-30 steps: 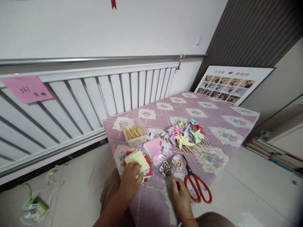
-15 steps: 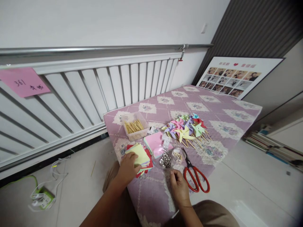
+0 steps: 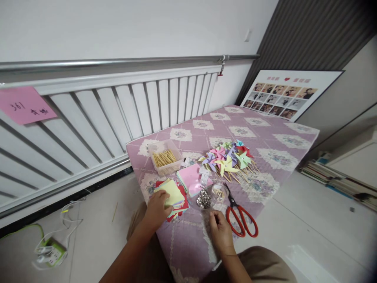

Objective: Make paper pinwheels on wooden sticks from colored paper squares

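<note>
My left hand (image 3: 158,208) lies over a stack of coloured paper squares (image 3: 173,192), pale yellow on top and red below. Its fingers curl on the top sheet, with the thumb at the near edge. My right hand (image 3: 220,231) is closed beside a clear plastic bag; whether anything is pinched in its fingers is hidden. Just beyond it sit a heap of small shiny metal pieces (image 3: 204,197) and a round clear container (image 3: 219,192) of short pale pieces. To its right rest red-handled scissors (image 3: 242,220), blades pointing away. A second stack, pink-topped paper (image 3: 190,176), lies behind.
A clear plastic box (image 3: 165,169) of thin wooden sticks stands at the left edge of the cloth-covered table (image 3: 188,245). Several finished paper pinwheels (image 3: 228,163) are piled further back. A radiator (image 3: 153,104) runs along the wall; a photo board (image 3: 284,94) leans behind.
The view has shifted a little, so everything appears slightly further left. Both hands keep nearly the same positions relative to the paper and the metal pieces.
</note>
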The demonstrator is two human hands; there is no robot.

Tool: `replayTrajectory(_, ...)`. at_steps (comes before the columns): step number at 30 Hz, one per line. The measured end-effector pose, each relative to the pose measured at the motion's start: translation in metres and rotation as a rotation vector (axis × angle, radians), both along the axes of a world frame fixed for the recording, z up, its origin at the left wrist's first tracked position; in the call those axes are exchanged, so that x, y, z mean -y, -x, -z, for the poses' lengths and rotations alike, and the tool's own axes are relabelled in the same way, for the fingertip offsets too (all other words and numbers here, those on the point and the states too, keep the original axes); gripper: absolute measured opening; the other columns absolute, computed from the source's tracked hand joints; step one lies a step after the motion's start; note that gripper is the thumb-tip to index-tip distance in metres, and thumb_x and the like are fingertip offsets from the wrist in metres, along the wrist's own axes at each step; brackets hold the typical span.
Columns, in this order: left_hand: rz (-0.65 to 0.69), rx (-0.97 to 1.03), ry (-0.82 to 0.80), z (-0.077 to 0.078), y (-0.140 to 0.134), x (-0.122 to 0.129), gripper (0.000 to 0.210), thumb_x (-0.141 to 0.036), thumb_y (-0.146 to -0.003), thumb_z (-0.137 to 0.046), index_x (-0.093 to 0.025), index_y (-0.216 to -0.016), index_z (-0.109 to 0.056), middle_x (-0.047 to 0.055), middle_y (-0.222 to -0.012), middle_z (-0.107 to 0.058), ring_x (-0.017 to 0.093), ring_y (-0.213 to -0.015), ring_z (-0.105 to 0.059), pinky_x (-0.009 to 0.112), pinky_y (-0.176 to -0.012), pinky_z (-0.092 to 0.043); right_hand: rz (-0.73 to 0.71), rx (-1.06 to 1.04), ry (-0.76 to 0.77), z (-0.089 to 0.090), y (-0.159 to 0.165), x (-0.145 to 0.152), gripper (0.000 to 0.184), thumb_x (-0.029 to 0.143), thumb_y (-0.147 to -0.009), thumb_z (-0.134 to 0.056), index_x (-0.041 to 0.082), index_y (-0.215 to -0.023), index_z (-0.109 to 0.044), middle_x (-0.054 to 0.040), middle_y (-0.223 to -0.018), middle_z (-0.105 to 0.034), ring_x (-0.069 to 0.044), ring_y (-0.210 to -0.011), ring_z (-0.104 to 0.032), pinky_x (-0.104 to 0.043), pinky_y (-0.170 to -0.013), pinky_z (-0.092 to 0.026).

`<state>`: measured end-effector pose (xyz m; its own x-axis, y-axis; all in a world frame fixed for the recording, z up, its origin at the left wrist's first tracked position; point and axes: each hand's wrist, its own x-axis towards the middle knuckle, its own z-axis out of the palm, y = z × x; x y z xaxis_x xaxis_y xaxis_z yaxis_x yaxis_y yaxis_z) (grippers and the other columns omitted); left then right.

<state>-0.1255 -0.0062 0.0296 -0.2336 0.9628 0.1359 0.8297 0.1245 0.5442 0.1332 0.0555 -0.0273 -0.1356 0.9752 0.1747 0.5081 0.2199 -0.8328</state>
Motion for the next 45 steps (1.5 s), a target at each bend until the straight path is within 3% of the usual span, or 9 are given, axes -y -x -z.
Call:
replayTrajectory(11, 0.012, 0.065, 0.009, -0.014, 0.004, 0.002, 0.028, -0.023, -0.073, -0.063, -0.017, -0.100, -0.068, 0.012, -0.115, -0.063, 0.027, -0.109, -0.057, 0.043, -0.097, -0.044, 0.009, -0.001, -0.011, 0.003, 0.001, -0.001, 0.027, 0.042, -0.088, -0.044, 0.021, -0.080, -0.057, -0.0035, -0.072, -0.063, -0.021, -0.069, -0.058, -0.031, -0.067, -0.046)
replayTrajectory(19, 0.013, 0.069, 0.026, -0.022, 0.003, -0.002, 0.023, -0.023, -0.086, -0.047, -0.019, -0.095, -0.068, 0.009, -0.102, -0.068, 0.022, -0.099, -0.060, 0.038, -0.091, -0.044, 0.000, -0.001, -0.011, 0.003, -0.001, 0.000, 0.027, 0.042, -0.089, -0.044, 0.020, -0.080, -0.057, -0.0038, -0.073, -0.063, -0.021, -0.070, -0.059, -0.031, -0.069, -0.046)
replayTrajectory(24, -0.066, 0.063, 0.019, -0.016, 0.006, -0.007, 0.023, -0.019, -0.086, -0.043, -0.018, -0.077, -0.064, 0.007, -0.079, -0.066, 0.021, -0.079, -0.060, 0.034, -0.075, -0.044, 0.005, -0.008, -0.006, 0.002, 0.000, 0.000, 0.028, 0.043, -0.088, -0.044, 0.020, -0.080, -0.057, -0.0043, -0.073, -0.063, -0.022, -0.070, -0.059, -0.031, -0.068, -0.047)
replayTrajectory(28, -0.150, 0.104, -0.017, -0.006, 0.013, -0.011, 0.017, -0.017, -0.082, -0.047, -0.018, -0.077, -0.063, 0.005, -0.078, -0.067, 0.019, -0.076, -0.060, 0.031, -0.072, -0.044, 0.003, -0.017, -0.006, 0.001, 0.000, 0.000, 0.030, 0.045, -0.088, -0.044, 0.020, -0.081, -0.058, -0.0054, -0.075, -0.065, -0.022, -0.071, -0.060, -0.032, -0.069, -0.047)
replayTrajectory(33, -0.245, 0.163, -0.119, -0.006, 0.019, -0.014, 0.013, -0.022, -0.082, -0.050, -0.020, -0.079, -0.062, 0.003, -0.080, -0.067, 0.017, -0.075, -0.061, 0.030, -0.071, -0.046, 0.003, -0.027, -0.006, 0.002, -0.001, 0.000, 0.030, 0.045, -0.088, -0.044, 0.020, -0.080, -0.058, -0.0053, -0.074, -0.065, -0.022, -0.071, -0.060, -0.031, -0.069, -0.048)
replayTrajectory(38, -0.300, 0.179, -0.306, -0.017, 0.020, -0.013, 0.009, -0.022, -0.081, -0.049, -0.021, -0.078, -0.056, 0.006, -0.096, -0.065, 0.019, -0.094, -0.060, 0.035, -0.087, -0.046, 0.008, -0.034, -0.010, 0.000, 0.000, 0.000, 0.029, 0.045, -0.088, -0.044, 0.020, -0.079, -0.058, -0.0057, -0.074, -0.065, -0.023, -0.071, -0.060, -0.032, -0.069, -0.048)
replayTrajectory(42, -0.274, 0.179, -0.520, -0.025, 0.011, -0.009, 0.013, -0.011, -0.075, -0.049, -0.022, -0.080, -0.054, 0.006, -0.099, -0.062, 0.020, -0.097, -0.058, 0.039, -0.091, -0.047, 0.003, -0.045, -0.007, -0.002, 0.001, 0.000, 0.029, 0.045, -0.088, -0.045, 0.020, -0.080, -0.058, -0.0058, -0.074, -0.065, -0.023, -0.071, -0.060, -0.033, -0.069, -0.047)
replayTrajectory(45, -0.215, 0.153, -0.592, -0.032, -0.003, -0.002, 0.022, -0.004, -0.071, -0.047, -0.022, -0.083, -0.053, 0.006, -0.103, -0.060, 0.021, -0.102, -0.057, 0.040, -0.093, -0.047, 0.004, -0.058, 0.000, -0.004, 0.001, 0.000, 0.030, 0.046, -0.088, -0.045, 0.020, -0.080, -0.058, -0.0051, -0.073, -0.064, -0.023, -0.070, -0.059, -0.033, -0.068, -0.047)
